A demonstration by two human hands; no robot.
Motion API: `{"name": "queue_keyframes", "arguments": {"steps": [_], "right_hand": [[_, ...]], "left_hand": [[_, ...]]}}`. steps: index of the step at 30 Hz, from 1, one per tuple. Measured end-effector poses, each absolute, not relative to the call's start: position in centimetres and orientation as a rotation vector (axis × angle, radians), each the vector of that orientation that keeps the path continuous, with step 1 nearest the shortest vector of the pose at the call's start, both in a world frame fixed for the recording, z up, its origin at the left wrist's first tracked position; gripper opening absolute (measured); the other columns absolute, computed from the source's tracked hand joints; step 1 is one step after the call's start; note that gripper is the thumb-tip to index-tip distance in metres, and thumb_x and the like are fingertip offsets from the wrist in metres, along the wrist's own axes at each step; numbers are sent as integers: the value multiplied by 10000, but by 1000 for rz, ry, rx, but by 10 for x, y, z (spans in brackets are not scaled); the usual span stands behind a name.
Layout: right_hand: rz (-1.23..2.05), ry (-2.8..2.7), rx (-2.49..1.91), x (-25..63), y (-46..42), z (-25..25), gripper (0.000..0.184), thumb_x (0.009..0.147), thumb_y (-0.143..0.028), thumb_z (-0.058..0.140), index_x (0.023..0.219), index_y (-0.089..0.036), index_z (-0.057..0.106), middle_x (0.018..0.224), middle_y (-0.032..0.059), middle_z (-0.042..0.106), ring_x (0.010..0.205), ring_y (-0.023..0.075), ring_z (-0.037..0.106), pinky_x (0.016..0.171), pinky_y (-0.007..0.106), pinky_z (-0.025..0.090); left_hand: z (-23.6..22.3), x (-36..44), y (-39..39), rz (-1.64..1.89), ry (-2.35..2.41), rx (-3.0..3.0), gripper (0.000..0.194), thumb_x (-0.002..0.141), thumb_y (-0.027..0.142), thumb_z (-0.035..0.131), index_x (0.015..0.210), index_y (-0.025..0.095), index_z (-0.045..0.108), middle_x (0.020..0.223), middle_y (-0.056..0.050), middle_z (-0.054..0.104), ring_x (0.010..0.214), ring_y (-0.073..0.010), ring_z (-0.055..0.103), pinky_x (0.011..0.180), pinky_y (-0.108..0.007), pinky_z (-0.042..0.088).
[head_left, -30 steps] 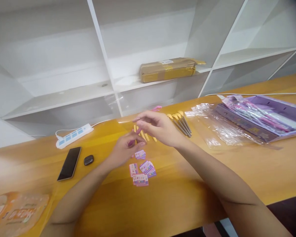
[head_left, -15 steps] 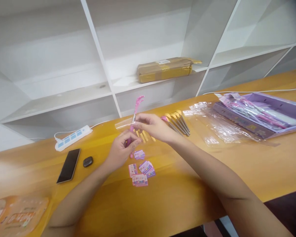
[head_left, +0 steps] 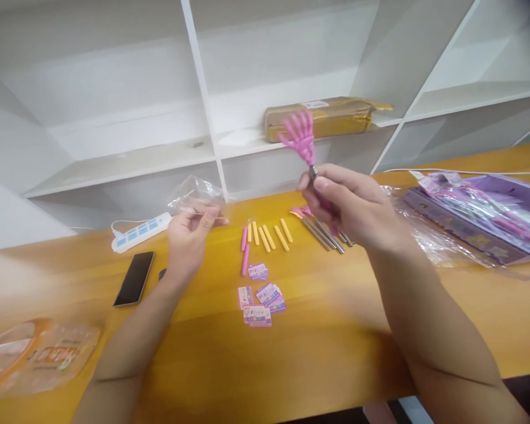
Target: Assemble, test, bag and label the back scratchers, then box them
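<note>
My right hand [head_left: 348, 200] is closed around the handle of a pink back scratcher [head_left: 301, 140], its claw-shaped head pointing up. To the left, my left hand [head_left: 192, 235] pinches a clear plastic bag [head_left: 196, 191], which hangs out above the fingers and is slightly blurred. On the table between the hands lie several yellow handle tubes [head_left: 265, 237] and pink handle tubes [head_left: 245, 259]. More back scratchers [head_left: 320, 232] with metal rods lie partly below my right hand. Small printed cards [head_left: 258, 315] are spread nearer to me.
A purple box [head_left: 512, 200] with packaged pink items stands at the right beside clear bags [head_left: 437, 235]. At the left are a power strip [head_left: 141, 231], a phone [head_left: 133, 278] and an orange-printed bag [head_left: 44, 356]. A taped parcel [head_left: 335, 121] sits on the shelf [head_left: 159, 150].
My hands have moved apart. The right has carried the back scratcher up and to the right, while the left has moved left with the clear bag. The view has shifted a little.
</note>
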State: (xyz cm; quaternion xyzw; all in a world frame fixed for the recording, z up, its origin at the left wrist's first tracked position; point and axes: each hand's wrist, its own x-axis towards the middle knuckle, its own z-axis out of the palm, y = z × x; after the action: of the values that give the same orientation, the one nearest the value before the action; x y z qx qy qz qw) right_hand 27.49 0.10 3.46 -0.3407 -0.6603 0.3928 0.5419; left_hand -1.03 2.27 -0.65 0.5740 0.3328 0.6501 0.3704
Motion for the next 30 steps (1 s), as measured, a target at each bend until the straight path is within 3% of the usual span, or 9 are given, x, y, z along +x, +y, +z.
{"name": "queue_keyframes", "arguments": {"steps": [5,8,20,26,30], "right_hand": [[761,-2079,-845,273,-28,44,322,1088,-482,565,961,-234,726,734,15,574,649,150,492,585,297,369],[656,-2257,-827,267,-28,41,322,1104,-407,540,883,-230,692,719,0,562,647,142,457,609,298,345],[706,-2251,-705,262,-8,32,376,1137,-379,475,820,-202,575,737,-21,542,672,117,470,655,274,356],[755,-2235,-662,266,-2,31,345,1116,-401,549,896,-203,726,914,32,585,826,143,571,750,285,466],[828,-2170,-669,269,2,28,294,1087,-413,609,997,-229,819,991,55,607,799,145,580,711,307,501]], "left_hand": [[5,-12,18,1750,850,1390,399,781,485,937,795,181,679,851,-6,723,783,-157,741,801,-346,685],[8,-11,15,1769,822,1362,409,769,500,946,804,174,700,847,-11,733,804,-161,751,808,-346,687],[7,-11,9,1618,759,1372,388,798,510,929,822,176,733,847,-35,774,826,-202,791,799,-393,722],[10,-12,8,1529,774,1409,371,777,485,947,821,171,755,795,-41,771,800,-227,799,784,-415,732],[10,-16,8,1478,797,1435,338,790,457,942,852,167,779,811,-57,786,811,-241,805,778,-415,733]]}}
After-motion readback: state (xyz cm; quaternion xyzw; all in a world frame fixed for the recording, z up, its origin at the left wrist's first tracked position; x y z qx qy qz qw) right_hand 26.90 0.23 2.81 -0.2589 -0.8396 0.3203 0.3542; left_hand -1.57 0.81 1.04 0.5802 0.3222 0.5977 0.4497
